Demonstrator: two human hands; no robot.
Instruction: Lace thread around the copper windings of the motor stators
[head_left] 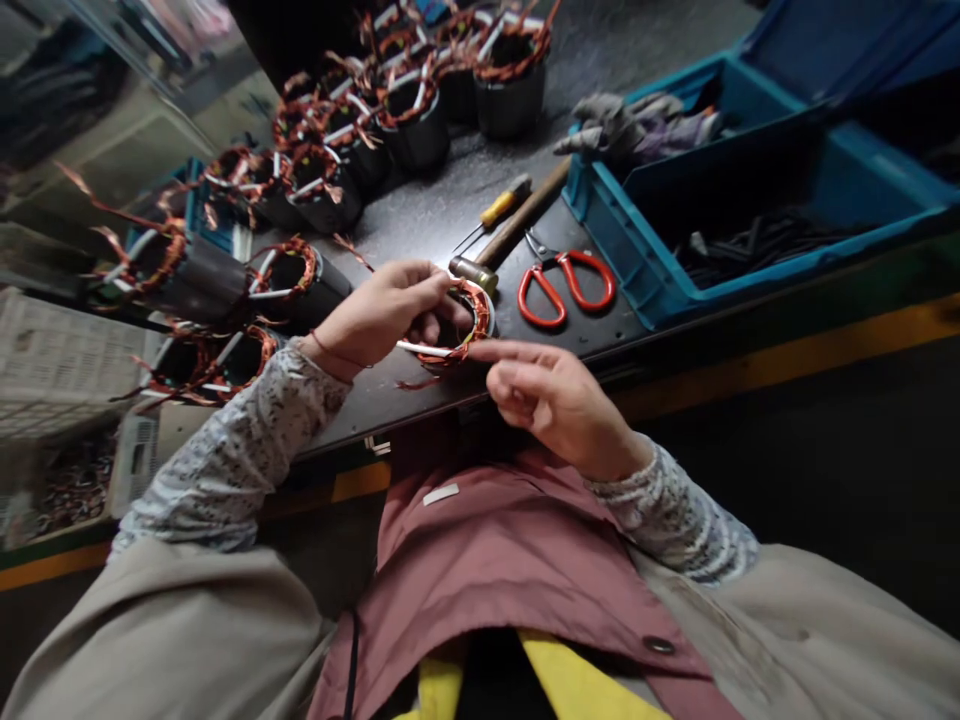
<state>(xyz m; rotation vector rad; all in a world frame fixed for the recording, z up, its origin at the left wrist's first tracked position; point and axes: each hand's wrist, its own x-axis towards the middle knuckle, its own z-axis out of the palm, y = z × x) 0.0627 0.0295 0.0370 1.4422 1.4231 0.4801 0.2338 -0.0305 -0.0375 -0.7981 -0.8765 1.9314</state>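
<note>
I see the right hand, index finger straight, others loosely curled, touching a ring of braided copper-orange wire with white sleeving near the grey metal bench's front edge. The left hand's fingers curl over its opening; I can't tell either grip. Red-handled scissors lie beyond.

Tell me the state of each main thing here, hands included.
Nearest wound stator: open end facing up.
Left hand: fingers curled in its opening.
Right hand: index finger extended to its rim.
Other wound stators: grouped, wire ends protruding.
Red-handled scissors: unheld, handles spread.
Hammer: unheld, lying down.
Yellow-handled screwdriver: unheld, lying down.
Front blue bin: open, holding black pieces.
Gloves: unworn, crumpled.
</note>
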